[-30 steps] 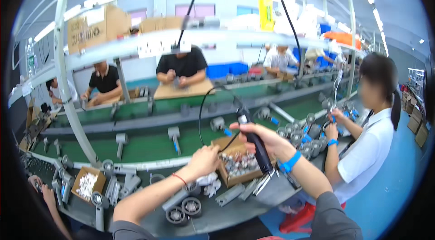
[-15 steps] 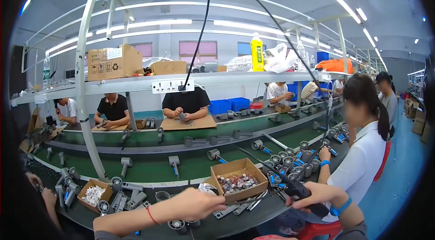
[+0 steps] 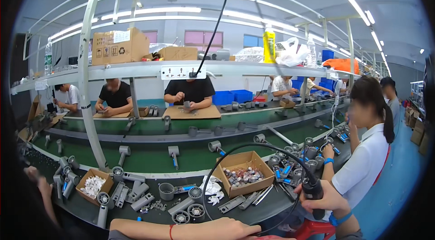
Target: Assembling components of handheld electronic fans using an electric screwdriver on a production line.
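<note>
My right hand (image 3: 327,200) is wrapped round a black corded electric screwdriver (image 3: 312,189), held upright at the right front of the bench. Its black cable (image 3: 247,145) leaves the top and bends in a wide loop to the left. My left hand (image 3: 233,228) is low at the front edge with its fingers curled; what they hold, if anything, is hidden. Beyond it lie grey round fan housings (image 3: 196,212), long grey plastic shells (image 3: 232,204) and a crumpled white glove or cloth (image 3: 213,189). An open cardboard box (image 3: 231,191) of small motors with red wires stands behind these.
A smaller box (image 3: 108,185) of white parts stands left. Grey assemblies with blue cells (image 3: 287,169) pile up at right, beside a seated co-worker (image 3: 362,158). The green conveyor (image 3: 149,156) carries grey handles. A white post (image 3: 88,81) and a shelf (image 3: 136,70) stand ahead.
My left hand has dropped lower and moved right, away from the box of motors. The screwdriver has tipped more upright, and its cable now bows into a loop. The view has shifted slightly.
</note>
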A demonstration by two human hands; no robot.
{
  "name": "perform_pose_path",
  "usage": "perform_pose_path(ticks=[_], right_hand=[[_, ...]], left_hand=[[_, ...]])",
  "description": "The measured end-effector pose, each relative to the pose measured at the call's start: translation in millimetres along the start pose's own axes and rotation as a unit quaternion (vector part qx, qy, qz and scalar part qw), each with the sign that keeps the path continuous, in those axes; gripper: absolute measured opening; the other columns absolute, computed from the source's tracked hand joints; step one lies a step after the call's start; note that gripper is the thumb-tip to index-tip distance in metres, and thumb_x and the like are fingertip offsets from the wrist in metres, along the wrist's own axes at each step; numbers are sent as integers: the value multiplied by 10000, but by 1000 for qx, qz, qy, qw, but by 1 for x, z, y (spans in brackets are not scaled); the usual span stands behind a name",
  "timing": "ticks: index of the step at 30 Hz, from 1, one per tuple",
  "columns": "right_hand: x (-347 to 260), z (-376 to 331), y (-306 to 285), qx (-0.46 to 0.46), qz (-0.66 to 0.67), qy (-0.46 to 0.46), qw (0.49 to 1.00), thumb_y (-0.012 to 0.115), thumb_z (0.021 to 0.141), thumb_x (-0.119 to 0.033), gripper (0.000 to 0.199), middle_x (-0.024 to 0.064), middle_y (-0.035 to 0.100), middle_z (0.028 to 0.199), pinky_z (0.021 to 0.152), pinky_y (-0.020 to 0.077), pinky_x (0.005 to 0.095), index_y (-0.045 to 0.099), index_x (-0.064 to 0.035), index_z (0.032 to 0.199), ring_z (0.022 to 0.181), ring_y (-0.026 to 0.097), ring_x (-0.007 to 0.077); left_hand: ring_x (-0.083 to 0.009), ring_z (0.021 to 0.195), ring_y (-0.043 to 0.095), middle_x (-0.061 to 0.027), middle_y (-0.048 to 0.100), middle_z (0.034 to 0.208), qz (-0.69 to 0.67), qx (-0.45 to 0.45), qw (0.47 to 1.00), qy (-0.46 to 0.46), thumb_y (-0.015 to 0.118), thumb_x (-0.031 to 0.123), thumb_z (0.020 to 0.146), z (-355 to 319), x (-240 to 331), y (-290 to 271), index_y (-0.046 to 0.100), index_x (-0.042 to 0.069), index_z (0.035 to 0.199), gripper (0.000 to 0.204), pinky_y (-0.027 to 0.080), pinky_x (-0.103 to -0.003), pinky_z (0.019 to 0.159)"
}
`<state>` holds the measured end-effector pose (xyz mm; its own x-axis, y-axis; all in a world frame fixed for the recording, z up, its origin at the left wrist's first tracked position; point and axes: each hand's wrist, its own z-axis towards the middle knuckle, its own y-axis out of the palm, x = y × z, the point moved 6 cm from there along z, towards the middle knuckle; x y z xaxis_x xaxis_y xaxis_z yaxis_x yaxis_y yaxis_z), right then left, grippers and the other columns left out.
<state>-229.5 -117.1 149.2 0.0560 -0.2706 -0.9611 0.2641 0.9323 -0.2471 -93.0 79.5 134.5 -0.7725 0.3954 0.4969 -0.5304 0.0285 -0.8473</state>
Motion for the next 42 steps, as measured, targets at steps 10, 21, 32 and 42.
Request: perform_pose_path(ticks=[10, 21, 32, 42], right_hand=[[32, 73, 0, 82, 75, 21, 994, 736, 866, -103, 513, 51, 665, 945, 551, 499, 256, 533, 3, 1325, 657, 624, 104], [14, 99, -40, 29, 205, -68, 976, 757, 819, -242, 503, 191, 648, 986, 499, 521, 336, 543, 27, 1185, 567, 614, 199], [-20, 132, -55, 106, 244, -169, 949, 739, 791, -179, 450, 188, 636, 1002, 502, 509, 335, 510, -8, 1139, 543, 613, 221], [-30, 188, -163, 164, 228, -273, 920, 534, 1031, -267, 358, -40, 590, 1122, 538, 375, 162, 530, -103, 1350, 645, 410, 8]], left_hand=[[-379, 771, 669, -158, 667, 874, 67, 37, 996, -45, 662, 311, 797, -16, -19, -13, 567, 71, 1140, 430, 512, -463, 613], [-290, 702, 644, -113, 629, 796, 118, 163, 976, 82, 652, 222, 906, 24, -4, -102, 595, 61, 1012, 201, 510, -400, 592], [-273, 869, 585, -84, 617, 904, 272, 333, 900, 75, 691, 175, 875, 39, -9, -198, 686, 56, 1008, 179, 469, -390, 766], [-444, 1297, 397, -291, 417, 1346, 356, 380, 853, -26, 655, 97, 781, 10, -20, -157, 413, -68, 1346, 636, 369, -508, 1033]])
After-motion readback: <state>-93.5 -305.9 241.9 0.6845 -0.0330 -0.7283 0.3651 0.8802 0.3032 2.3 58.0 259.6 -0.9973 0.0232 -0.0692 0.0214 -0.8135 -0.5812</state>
